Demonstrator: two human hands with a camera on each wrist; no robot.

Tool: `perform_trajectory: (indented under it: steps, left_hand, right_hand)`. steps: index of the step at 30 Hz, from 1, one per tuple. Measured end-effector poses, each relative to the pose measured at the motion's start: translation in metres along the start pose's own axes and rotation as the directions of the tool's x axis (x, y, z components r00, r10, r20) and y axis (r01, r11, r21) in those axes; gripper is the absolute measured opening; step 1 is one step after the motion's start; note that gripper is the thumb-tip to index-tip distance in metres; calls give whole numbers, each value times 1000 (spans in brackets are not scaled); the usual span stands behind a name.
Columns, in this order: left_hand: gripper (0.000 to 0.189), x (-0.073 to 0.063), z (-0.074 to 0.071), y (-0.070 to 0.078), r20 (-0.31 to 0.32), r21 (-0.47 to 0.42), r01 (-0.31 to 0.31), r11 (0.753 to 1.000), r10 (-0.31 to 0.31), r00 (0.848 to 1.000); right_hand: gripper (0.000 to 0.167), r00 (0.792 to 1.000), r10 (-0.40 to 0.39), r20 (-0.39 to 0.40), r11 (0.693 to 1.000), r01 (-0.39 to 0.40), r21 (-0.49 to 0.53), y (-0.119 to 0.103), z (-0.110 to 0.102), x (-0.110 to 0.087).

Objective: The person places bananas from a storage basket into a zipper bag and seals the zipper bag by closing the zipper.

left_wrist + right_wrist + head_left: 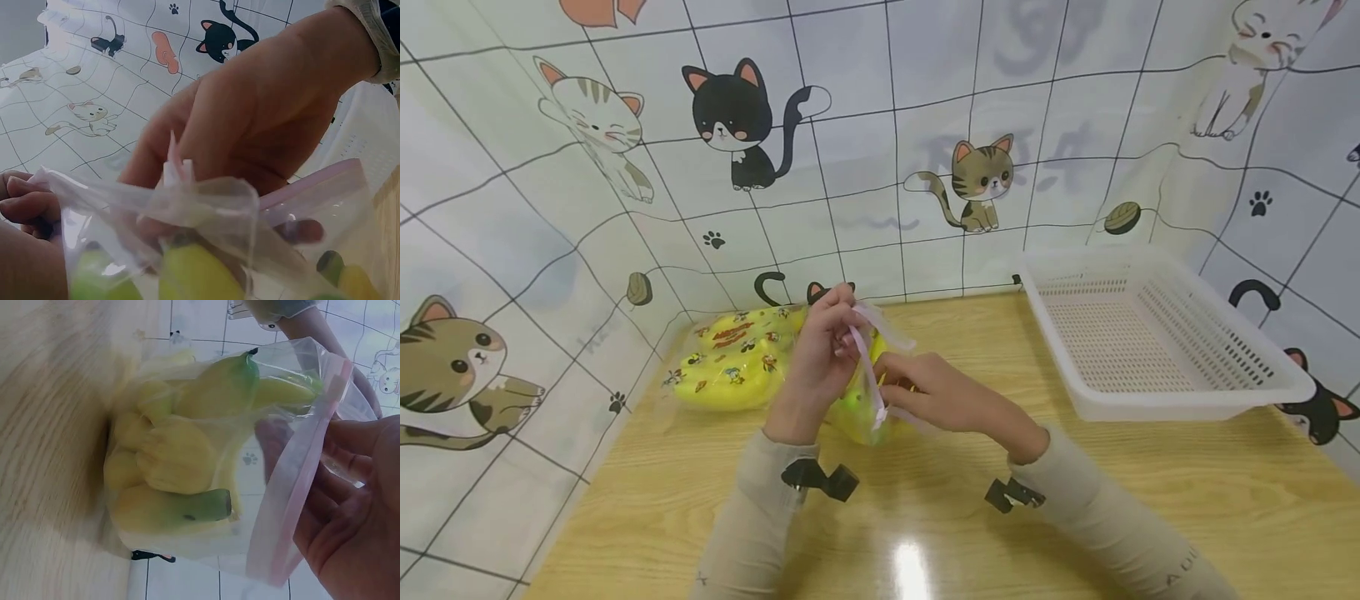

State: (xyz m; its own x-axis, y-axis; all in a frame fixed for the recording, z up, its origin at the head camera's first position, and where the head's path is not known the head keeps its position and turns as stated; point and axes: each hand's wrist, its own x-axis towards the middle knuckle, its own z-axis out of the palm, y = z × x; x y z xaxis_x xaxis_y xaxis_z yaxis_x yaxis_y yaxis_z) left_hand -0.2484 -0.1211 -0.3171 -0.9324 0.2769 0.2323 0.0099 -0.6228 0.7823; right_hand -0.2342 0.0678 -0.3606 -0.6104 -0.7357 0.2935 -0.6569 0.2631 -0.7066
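Note:
A clear zip bag [244, 550] with a pink seal strip [300, 487] stands on the wooden table, holding several yellow and green fruit-shaped pieces [178, 456]. My left hand [826, 342] pinches the bag's upper edge on its left side. Over at the other side of the mouth, my right hand [936, 392] grips the plastic with curled fingers. Some of its fingers [300, 231] show through the clear film in the left wrist view. A small white slider [178, 174] sits on the strip. The bag's mouth gapes between the hands.
Behind my left hand lies a clear package of yellow items [730, 358] printed with small cartoon figures. A white perforated plastic basket [1187, 404] stands at the right. Cat-patterned sheeting [865, 167] rises behind and beside the wooden table [647, 500].

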Motion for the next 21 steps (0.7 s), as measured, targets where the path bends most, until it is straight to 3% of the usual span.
perform_trajectory:
  steps: [5, 11, 13, 16, 21]
  left_hand:
    - [31, 0, -3, 5, -61, -62, -27, 998, 23, 998]
    - [32, 0, -2, 9, -140, -142, -111, 984, 91, 986]
    - [32, 0, 0, 9, -168, -173, -136, 976, 107, 980]
    - [28, 0, 3, 9, -226, -208, -179, 962, 131, 965]
    - [19, -1, 9, 7, -333, -248, -246, 937, 155, 930]
  right_hand:
    - [12, 986, -10, -168, 1000, 12, 9, -6, -9, -3]
    - [11, 922, -95, -376, 988, 133, 75, -15, -24, -10]
    - [10, 912, -121, -391, 983, 165, 80, -19, -28, -13]
    - [10, 914, -141, -379, 984, 170, 43, -22, -32, -15]
    - [10, 917, -66, -393, 998, 53, -43, -20, -34, -14]
